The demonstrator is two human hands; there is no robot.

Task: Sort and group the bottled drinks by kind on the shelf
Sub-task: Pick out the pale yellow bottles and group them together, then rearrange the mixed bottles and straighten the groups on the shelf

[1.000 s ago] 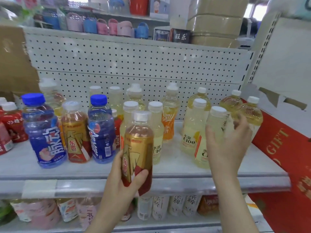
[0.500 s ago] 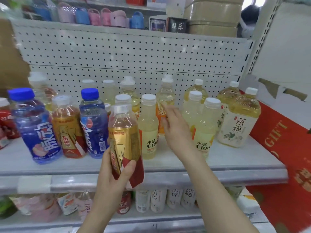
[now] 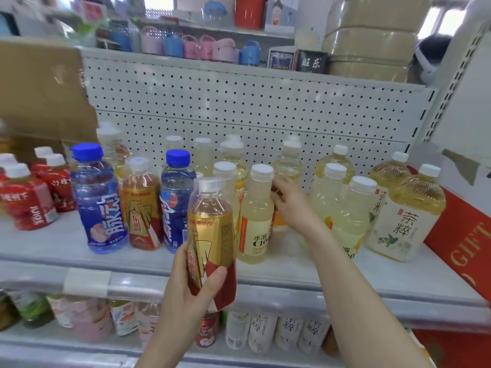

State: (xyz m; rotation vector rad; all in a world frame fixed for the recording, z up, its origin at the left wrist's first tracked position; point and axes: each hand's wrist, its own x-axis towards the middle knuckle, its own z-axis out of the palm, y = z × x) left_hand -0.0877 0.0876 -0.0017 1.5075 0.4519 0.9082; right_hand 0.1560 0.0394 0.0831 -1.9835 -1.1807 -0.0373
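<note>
Left grip [image 3: 186, 293], low around gold bottle [image 3: 212, 224]

bare left hand [image 3: 186, 286], bare right hand [image 3: 292, 207], forearms uncovered (wrists likewise)

The left hand [image 3: 191, 285] is showing at the bottom centre of the frame, gripping the gold bottle [image 3: 212, 229] low down, with the thumb lying across its front. The right forearm is slanting in from the lower right. The right hand [image 3: 291, 208] is sitting mid-frame, fingers and thumb curving toward a rear bottle [image 3: 288, 166]; grip unclear.
</note>
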